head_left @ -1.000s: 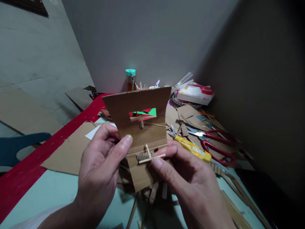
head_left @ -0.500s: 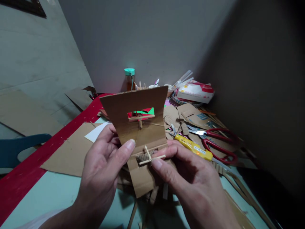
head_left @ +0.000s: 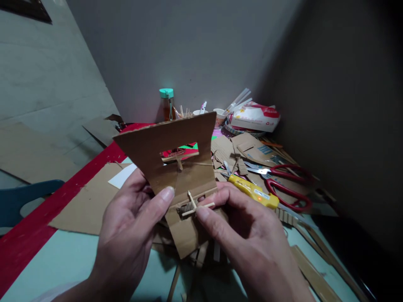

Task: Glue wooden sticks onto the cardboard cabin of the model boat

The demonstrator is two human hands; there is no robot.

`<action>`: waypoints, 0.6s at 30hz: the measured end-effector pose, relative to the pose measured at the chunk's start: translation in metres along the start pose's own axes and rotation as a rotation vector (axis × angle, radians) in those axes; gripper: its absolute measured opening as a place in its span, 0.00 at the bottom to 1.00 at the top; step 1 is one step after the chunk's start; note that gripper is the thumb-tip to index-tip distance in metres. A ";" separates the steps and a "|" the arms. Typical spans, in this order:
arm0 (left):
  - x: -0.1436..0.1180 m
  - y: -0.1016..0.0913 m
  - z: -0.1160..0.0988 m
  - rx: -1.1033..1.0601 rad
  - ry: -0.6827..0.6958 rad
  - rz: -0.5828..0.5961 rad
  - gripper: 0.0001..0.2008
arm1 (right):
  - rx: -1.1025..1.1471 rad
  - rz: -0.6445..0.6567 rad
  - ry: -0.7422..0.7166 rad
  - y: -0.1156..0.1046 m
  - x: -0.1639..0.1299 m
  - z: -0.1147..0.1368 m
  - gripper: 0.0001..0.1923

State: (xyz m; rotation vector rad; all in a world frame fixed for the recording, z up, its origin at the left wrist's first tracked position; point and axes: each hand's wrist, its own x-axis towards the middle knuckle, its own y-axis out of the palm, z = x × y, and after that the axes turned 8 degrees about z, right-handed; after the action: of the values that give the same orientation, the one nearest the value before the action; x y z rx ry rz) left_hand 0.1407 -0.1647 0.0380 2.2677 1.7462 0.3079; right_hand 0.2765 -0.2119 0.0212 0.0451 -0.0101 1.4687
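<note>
Between my hands is a folded cardboard piece [head_left: 189, 178], its wide upper flap standing up and a narrow lower flap pointing toward me. Each flap has a rectangular cut-out. My left hand [head_left: 132, 222] grips the left edge, thumb on the front near the fold, its other fingers mostly behind. With thumb and forefinger, my right hand [head_left: 239, 226] pinches a small T-shaped piece of thin wooden sticks [head_left: 189, 212] over the lower cut-out. A second wooden crosspiece [head_left: 181, 157] lies across the upper cut-out, with a short stub below it.
Right of my hands lie a yellow utility knife [head_left: 252, 191] and red-handled scissors [head_left: 286, 180] among cardboard scraps [head_left: 258, 149]. Behind stand a bottle with a teal lid [head_left: 166, 93], paper cups and a red-and-white packet [head_left: 256, 117]. A large cardboard sheet [head_left: 78, 207] lies left.
The cardboard piece and both hands have shifted slightly left in view, and the upper flap leans a little more to the left. Both hands keep their hold.
</note>
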 end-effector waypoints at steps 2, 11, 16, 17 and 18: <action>-0.001 0.000 0.000 0.019 0.000 -0.010 0.15 | 0.015 -0.013 0.003 0.001 0.001 0.001 0.09; 0.001 -0.004 0.007 0.285 0.049 -0.088 0.14 | 0.000 -0.058 0.031 0.004 0.000 0.006 0.10; 0.000 -0.006 0.006 0.216 -0.051 -0.028 0.15 | 0.007 -0.029 0.044 0.003 0.000 0.008 0.09; 0.000 -0.006 0.006 0.200 -0.066 -0.006 0.15 | 0.010 -0.027 0.045 0.003 0.000 0.008 0.09; 0.000 -0.007 0.006 0.184 -0.082 0.015 0.14 | 0.013 -0.024 0.044 0.003 0.000 0.007 0.10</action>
State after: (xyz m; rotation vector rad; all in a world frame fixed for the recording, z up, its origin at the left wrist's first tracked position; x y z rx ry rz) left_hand 0.1360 -0.1637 0.0302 2.3830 1.7829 0.0579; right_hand 0.2742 -0.2118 0.0287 0.0237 0.0362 1.4453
